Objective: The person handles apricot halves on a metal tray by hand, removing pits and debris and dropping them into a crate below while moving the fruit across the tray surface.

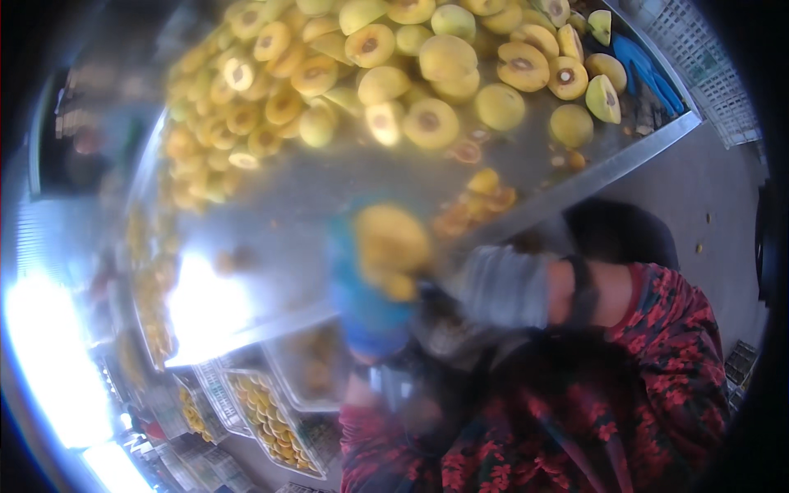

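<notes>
In the head view, the person's left hand (362, 296), in a blue glove, holds a yellow fruit (392, 238) in its grip, over the near edge of the metal surface (329, 177). Motion blur hides where the fingers lie. The right hand (452, 283), in a grey glove with a striped cuff (505, 287), is just beside the fruit, on its right; blur there is heavy, so whether its grip is wide, narrow or holding something cannot be told.

Beyond the hands, a stretch of metal gives open room, reaching left to a white glare (209, 304). Fruit halves (370, 49) heap along the far and left parts, their front row bounding that room. To the right, a small pile of scraps (481, 201) sits close to the raised rim (616, 160), narrowing the space there. The rim slants up to the right-hand corner, where a blue item (645, 74) lies against it beside the fruit halves.

Outside the right edge is grey floor (682, 177), with a pale crate (715, 82) near the corner. Below the near edge, at lower left, stands a crate of yellow pieces (275, 423).
</notes>
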`<action>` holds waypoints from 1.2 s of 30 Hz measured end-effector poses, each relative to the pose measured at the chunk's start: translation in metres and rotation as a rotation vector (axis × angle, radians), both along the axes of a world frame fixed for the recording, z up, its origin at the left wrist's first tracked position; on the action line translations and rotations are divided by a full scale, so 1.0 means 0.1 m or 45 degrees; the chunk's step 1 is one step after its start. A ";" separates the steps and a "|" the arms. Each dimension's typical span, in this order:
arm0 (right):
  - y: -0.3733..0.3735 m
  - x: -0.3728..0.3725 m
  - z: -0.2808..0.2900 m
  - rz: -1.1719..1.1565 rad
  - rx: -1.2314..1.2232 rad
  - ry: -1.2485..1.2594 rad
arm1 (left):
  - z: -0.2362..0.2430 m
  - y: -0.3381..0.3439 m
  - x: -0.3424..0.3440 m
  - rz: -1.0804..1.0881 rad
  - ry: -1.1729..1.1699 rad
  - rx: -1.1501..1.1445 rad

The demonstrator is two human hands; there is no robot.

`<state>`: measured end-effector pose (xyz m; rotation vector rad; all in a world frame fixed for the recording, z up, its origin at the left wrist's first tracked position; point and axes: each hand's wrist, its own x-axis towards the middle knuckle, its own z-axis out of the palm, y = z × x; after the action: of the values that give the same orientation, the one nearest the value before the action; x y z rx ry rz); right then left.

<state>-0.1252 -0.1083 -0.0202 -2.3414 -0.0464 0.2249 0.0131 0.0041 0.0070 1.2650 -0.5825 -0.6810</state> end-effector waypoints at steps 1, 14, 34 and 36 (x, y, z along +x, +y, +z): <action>-0.01 -0.01 0.00 -0.005 -0.027 0.004 | 0.01 0.03 0.01 -0.035 -0.177 0.117; -0.04 -0.12 -0.17 0.326 -0.425 0.434 | 0.09 0.49 0.38 0.403 0.156 -0.302; 0.20 0.15 -0.07 0.205 -0.215 0.034 | -0.76 2.52 3.47 1.001 -0.441 1.252; 0.20 0.17 -0.07 0.220 -0.186 0.170 | -0.92 2.41 3.61 0.849 -0.944 1.133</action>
<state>-0.1084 -0.0879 -0.0267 -2.4629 -0.1722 0.4846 0.3739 0.2454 -0.0852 2.4325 -0.3887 0.1764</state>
